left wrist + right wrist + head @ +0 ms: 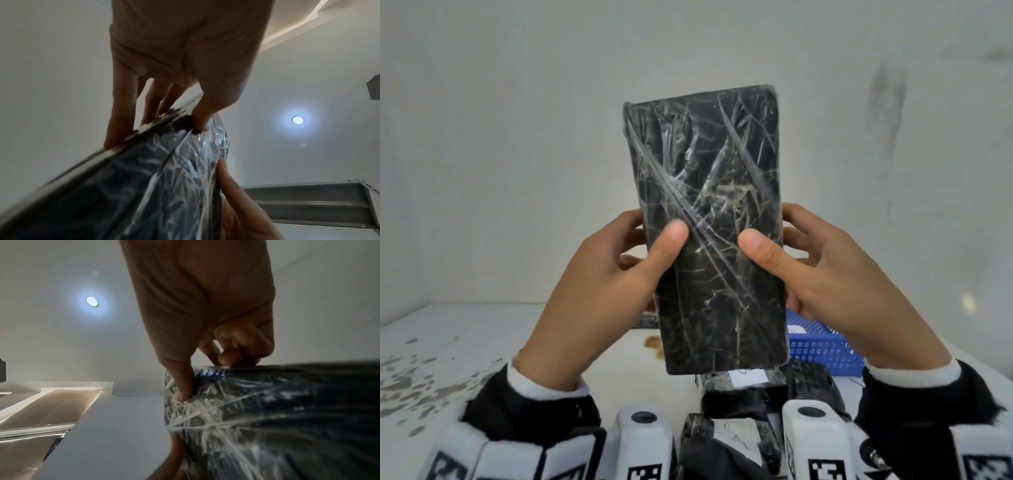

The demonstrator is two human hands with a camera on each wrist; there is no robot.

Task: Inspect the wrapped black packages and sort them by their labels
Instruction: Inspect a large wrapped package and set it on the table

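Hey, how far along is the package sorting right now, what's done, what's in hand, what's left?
Done: the blue plastic mesh basket shows something white inside; whether that is sorted packages cannot be told. In hand: left hand and right hand grip one film-wrapped black rectangular package upright; its near face shows no label. Left: several wrapped black packages with white labels lie on the white table.

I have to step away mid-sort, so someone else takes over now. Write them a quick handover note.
Left hand and right hand both grip the held package, upright above the table, thumbs on the near face. No label shows on that face.
More packages lie on the table below; at least one shows a white label. The blue basket sits to the right; its contents are mostly hidden.
Left: turn the held package to find its label, place it, then sort the rest.
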